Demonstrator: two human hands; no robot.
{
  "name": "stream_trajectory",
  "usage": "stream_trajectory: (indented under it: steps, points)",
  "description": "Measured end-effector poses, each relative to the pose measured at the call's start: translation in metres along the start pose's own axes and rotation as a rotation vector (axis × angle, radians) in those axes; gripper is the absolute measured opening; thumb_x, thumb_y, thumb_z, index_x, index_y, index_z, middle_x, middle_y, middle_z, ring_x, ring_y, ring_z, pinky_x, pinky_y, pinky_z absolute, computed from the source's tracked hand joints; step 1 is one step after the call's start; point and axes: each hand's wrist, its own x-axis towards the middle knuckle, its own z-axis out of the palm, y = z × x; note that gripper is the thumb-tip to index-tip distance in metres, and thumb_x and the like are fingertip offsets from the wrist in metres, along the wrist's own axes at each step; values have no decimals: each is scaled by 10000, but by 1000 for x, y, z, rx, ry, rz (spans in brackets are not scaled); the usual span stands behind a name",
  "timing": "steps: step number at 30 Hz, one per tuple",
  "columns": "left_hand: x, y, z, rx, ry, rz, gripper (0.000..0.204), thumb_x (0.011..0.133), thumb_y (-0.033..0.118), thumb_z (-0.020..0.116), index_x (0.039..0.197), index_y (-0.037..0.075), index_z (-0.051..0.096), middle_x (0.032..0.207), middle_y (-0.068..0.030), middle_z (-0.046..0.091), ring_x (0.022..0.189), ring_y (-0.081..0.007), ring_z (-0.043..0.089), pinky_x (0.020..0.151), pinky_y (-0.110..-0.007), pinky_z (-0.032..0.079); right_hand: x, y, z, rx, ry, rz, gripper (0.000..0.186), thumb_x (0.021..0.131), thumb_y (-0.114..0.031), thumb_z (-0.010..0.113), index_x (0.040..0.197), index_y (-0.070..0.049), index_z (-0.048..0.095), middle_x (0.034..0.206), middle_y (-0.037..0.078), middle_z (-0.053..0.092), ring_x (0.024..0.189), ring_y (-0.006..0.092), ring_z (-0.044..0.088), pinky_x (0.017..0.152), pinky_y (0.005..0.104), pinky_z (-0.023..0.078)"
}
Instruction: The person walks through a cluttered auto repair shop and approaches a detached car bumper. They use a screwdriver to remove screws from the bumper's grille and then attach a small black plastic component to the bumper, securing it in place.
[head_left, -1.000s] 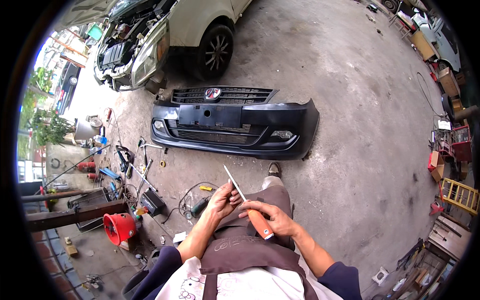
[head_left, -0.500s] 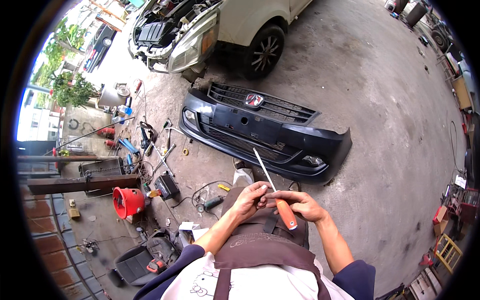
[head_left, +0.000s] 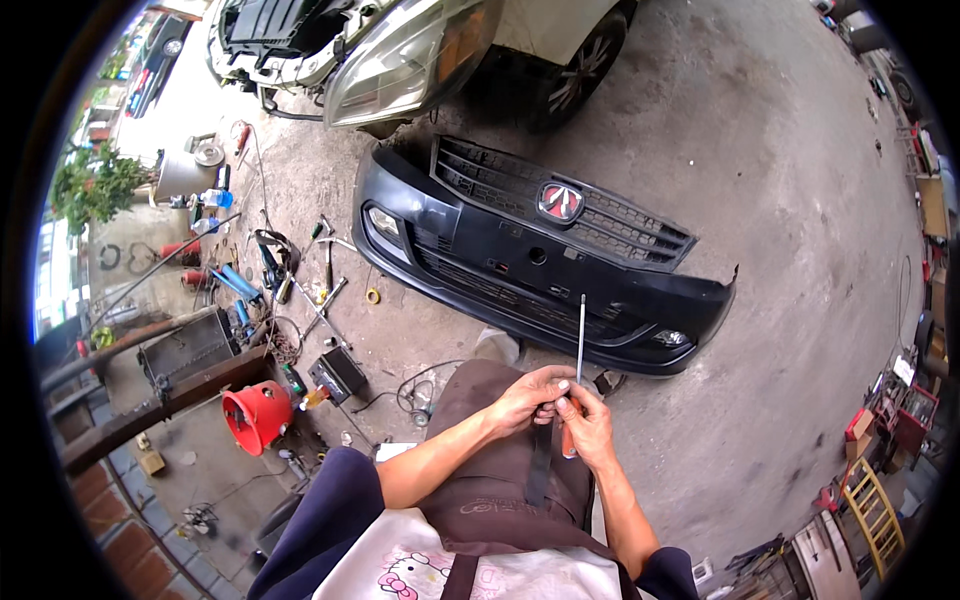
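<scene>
An orange-handled screwdriver (head_left: 581, 345) is in my right hand (head_left: 592, 430), whose fingers are closed round the handle. Its long metal shaft points away from me and overlaps the bumper in the view. My left hand (head_left: 530, 400) meets the right one, its fingers pinched together close to the base of the shaft. Whatever is in that pinch, if anything, is too small to tell. Beyond my hands a black front bumper (head_left: 630, 290) lies on the concrete, with a mesh grille (head_left: 625, 228) and a red-and-silver badge (head_left: 560, 203) along its far side.
A pale car (head_left: 525, 40) without its front bumper stands at the back. On the left are a red bucket (head_left: 258, 415), a black battery (head_left: 338, 373), scattered hand tools (head_left: 325, 310) and a yellow ring (head_left: 373, 296). A yellow rack (head_left: 873, 515) is at far right.
The screwdriver has swung from slanting up-left to nearly straight ahead, and my right hand now covers most of its handle. My hands have drawn together. The view has shifted, so the bumper looks larger.
</scene>
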Motion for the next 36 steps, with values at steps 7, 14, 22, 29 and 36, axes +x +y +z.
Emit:
stream_trajectory:
  steps: [7,14,22,29,36]
  points:
    - [34,45,-59,-47,-55,-300,374,1021,369,480,1230,62,526,714,43,403,608,-51,338,521,-212,282,53,2,51,388,218,129,179,937,-183,656,1007,-28,599,766,38,637,647,94,558,585,238,473]
    - [186,84,-124,802,178,-346,327,986,343,557,1091,39,616,660,34,457,561,-71,417,483,-235,359,111,96,32,483,655,182,158,951,-169,629,968,-32,554,697,29,546,589,105,538,537,251,464]
    - [455,247,-209,1934,590,444,374,930,402,534,1073,100,702,1006,-186,693,983,-372,642,835,-436,498,112,201,58,599,768,433,121,939,-130,637,936,-25,575,688,23,555,579,94,531,541,247,456]
    - [551,256,-228,2327,463,18,740,878,717,428,1104,67,699,1094,-197,677,1074,-368,620,914,-435,475,114,241,85,646,726,496,98,951,-98,611,959,-20,552,726,40,555,611,114,535,579,260,473]
    - [592,268,-263,2150,382,-173,880,863,789,370,1129,18,699,1104,-215,671,1070,-337,619,948,-390,444,132,248,115,812,813,425,121,953,-117,617,963,-26,538,743,49,557,626,121,541,583,270,479]
